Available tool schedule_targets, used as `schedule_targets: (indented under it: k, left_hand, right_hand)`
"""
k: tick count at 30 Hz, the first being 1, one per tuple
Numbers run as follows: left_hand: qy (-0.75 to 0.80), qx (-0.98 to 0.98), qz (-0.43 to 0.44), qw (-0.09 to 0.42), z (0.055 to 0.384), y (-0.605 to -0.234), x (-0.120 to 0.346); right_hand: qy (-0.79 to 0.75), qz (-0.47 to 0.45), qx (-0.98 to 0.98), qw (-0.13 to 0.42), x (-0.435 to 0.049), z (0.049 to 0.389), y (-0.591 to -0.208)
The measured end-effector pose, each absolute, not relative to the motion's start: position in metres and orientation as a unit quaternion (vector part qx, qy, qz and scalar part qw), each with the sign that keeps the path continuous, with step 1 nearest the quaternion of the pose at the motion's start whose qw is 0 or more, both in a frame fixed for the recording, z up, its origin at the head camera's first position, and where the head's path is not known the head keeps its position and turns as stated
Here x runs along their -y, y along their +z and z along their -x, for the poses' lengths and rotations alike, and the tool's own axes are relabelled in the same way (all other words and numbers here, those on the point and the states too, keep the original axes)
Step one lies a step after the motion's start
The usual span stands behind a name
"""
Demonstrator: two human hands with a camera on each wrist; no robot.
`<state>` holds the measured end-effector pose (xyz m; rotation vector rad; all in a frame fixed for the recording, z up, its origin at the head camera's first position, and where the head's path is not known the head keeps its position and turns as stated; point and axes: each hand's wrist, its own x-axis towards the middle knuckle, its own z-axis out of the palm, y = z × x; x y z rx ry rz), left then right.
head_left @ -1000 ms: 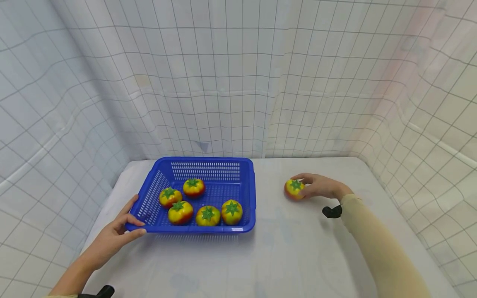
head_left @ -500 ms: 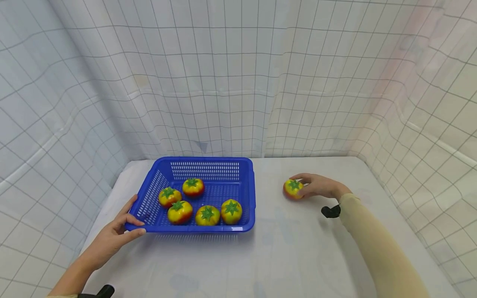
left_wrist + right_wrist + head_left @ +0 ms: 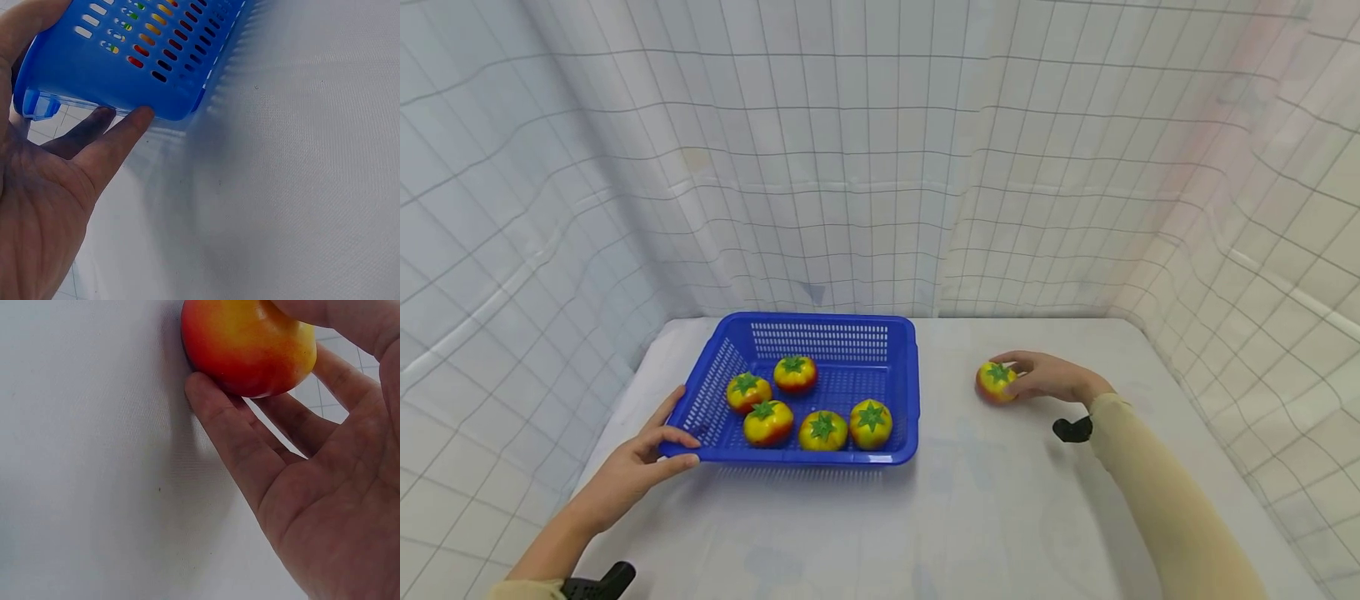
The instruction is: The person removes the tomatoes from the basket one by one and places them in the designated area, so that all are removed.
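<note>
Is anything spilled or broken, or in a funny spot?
Nothing looks spilled or broken. One red-and-yellow tomato stands out: the right hand holds it outside the blue basket, while the five other tomatoes are inside.

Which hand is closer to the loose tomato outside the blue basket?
Right. The right hand holds the tomato; the left hand is farther away, at the near left corner of the blue basket.

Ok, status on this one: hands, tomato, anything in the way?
Left hand holding blue basket at near-left corner. Right hand gripping tomato, right of basket. Basket's right wall between tomato and five others inside.
</note>
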<state>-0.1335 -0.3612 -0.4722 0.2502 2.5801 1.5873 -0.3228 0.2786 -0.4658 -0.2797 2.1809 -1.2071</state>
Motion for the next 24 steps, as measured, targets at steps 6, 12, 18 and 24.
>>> schedule_targets:
  k: [6,12,18,24]
  left_hand:
    - [0.516,-0.851,-0.084,0.048,0.1333,-0.4731,0.3619]
    - [0.519,-0.849,-0.088,0.046,0.1332,-0.4737,0.3623]
    - [0.525,-0.846,-0.087,0.045,0.1336,-0.4737,0.3612]
    - [0.529,-0.843,-0.086,0.046,0.1333,-0.4734,0.3607]
  right_hand:
    - [-0.465,0.106,-0.821,0.313,-0.2791,0.3202,-0.4644]
    - [-0.474,0.097,-0.817,0.313,-0.2785,0.3208,-0.4662]
    - [-0.473,0.100,-0.818,0.310,-0.2790,0.3199,-0.4661]
    - [-0.470,0.110,-0.819,0.311,-0.2795,0.3193,-0.4658]
